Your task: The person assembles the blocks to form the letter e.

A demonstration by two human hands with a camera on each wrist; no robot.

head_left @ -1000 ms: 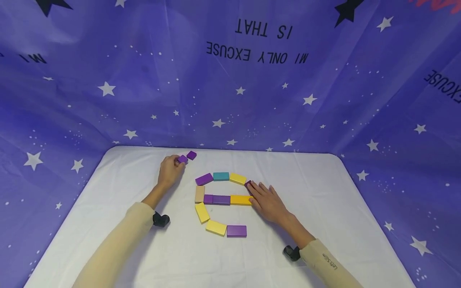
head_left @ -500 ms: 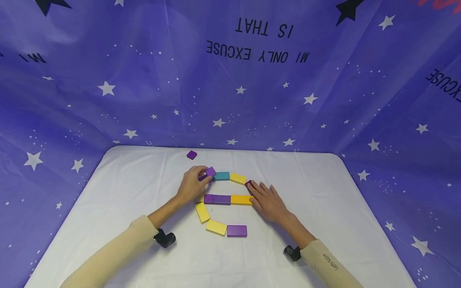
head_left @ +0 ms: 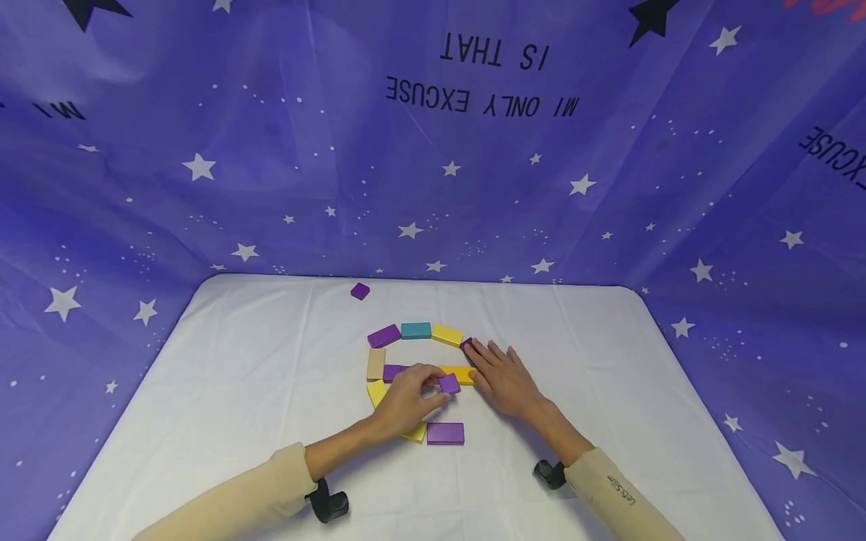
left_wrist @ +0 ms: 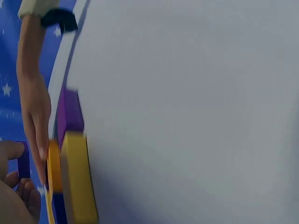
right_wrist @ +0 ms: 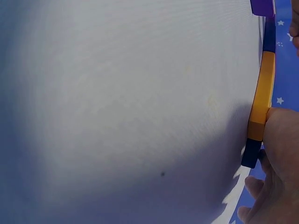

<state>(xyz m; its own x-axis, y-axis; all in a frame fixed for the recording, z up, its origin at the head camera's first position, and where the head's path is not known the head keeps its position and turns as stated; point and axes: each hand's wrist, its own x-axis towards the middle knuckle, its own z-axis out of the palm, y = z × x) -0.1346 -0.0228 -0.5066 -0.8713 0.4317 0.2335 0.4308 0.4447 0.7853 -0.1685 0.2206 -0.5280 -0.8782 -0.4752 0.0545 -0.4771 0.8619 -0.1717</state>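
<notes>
My left hand [head_left: 409,401] pinches a small purple block [head_left: 449,383] between thumb and fingers, over the middle row of blocks. In the left wrist view that purple block [left_wrist: 24,160] is raised off the table. My right hand [head_left: 506,382] lies with fingers stretched out at the row's right end. Its fingertips touch a dark purple block [head_left: 466,346], mostly covered, and its thumb is against an orange block [head_left: 457,374]. Yellow [head_left: 447,335], teal [head_left: 416,330] and purple blocks [head_left: 384,336] curve along the top. Part of the lower curve is hidden behind my left hand.
A lone purple block [head_left: 360,291] lies near the back edge of the white table [head_left: 271,330]. A tan block [head_left: 375,364] forms the left side of the outline, and a purple block [head_left: 445,433] ends its bottom. A blue star-patterned cloth [head_left: 406,195] stands behind.
My left hand has carried the small purple block from the back left, past the top curve, to above the orange block. My right hand has stayed in place.
</notes>
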